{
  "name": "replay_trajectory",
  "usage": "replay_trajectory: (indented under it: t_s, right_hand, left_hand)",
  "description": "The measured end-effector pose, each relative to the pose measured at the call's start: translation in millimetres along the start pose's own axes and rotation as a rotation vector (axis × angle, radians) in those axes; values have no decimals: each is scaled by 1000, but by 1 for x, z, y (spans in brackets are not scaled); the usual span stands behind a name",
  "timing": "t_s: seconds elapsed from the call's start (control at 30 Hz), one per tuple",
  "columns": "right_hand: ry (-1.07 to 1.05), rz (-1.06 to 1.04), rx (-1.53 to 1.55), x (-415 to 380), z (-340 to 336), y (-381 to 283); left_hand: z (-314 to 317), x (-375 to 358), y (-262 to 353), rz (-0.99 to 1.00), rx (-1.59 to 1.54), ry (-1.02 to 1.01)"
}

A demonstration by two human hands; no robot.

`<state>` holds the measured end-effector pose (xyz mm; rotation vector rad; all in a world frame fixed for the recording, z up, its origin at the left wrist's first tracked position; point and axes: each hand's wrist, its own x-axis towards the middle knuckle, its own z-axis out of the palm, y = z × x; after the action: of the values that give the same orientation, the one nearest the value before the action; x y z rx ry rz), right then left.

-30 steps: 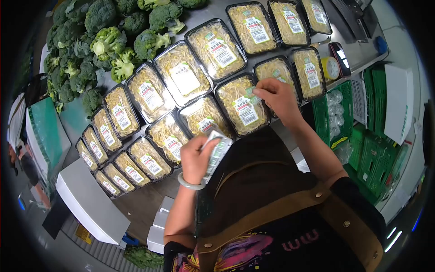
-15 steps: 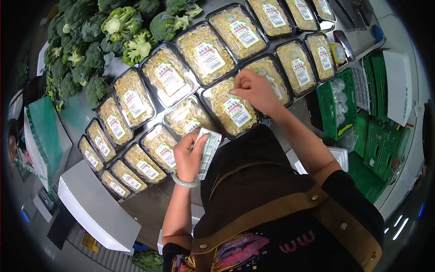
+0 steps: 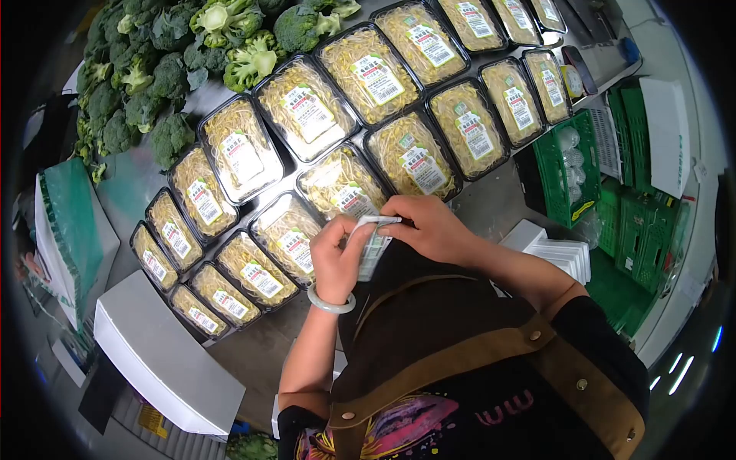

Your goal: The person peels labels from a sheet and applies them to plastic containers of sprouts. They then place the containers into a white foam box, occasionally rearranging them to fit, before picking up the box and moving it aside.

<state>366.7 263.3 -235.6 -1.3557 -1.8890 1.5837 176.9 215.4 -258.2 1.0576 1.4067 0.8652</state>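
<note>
My left hand (image 3: 337, 257) is closed on a sheet of small labels (image 3: 374, 257), bent over at its top edge. Against that edge my right hand (image 3: 429, 228) pinches with thumb and forefinger; the tips partly hide what lies between them. Just beyond the hands are black trays of bean sprouts: a nearer tray (image 3: 337, 175) and, to its right, another tray (image 3: 392, 144). Each bears a white and green printed label; the right one also shows a small greenish sticker above it. My hands are apart from both trays.
More sprout trays (image 3: 285, 103) stand in two rows across the metal table. Broccoli (image 3: 170, 77) is heaped at the back left. A white box (image 3: 165, 345) stands front left, green crates (image 3: 567, 172) at right, and stacked white trays (image 3: 548, 249) beside my right forearm.
My right hand has come away from the sprout tray and down to the label sheet in my left hand. A small sticker now shows on that tray. The view has shifted slightly.
</note>
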Motion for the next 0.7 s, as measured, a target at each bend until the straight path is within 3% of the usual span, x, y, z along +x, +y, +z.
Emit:
replay_trajectory:
  t_s: [0.1, 0.2, 0.3, 0.53, 0.63, 0.7]
  right_hand:
    - [-47, 161, 126, -4, 6, -5]
    - [-93, 111, -5, -3, 9, -3]
    - [90, 44, 147, 2, 4, -20]
    - [113, -92, -16, 11, 5, -27]
    - [178, -9, 65, 38, -5, -14]
    - [354, 179, 253, 77, -36, -11]
  left_hand:
    - [-5, -7, 12, -51, -97, -29]
    - [-19, -12, 12, -98, 37, -78]
    - [-24, -12, 18, -119, 38, -61]
    - [-43, -14, 14, -41, 216, -32]
    - [-44, -14, 5, -58, 163, 74]
    - [-45, -16, -2, -86, 122, 134]
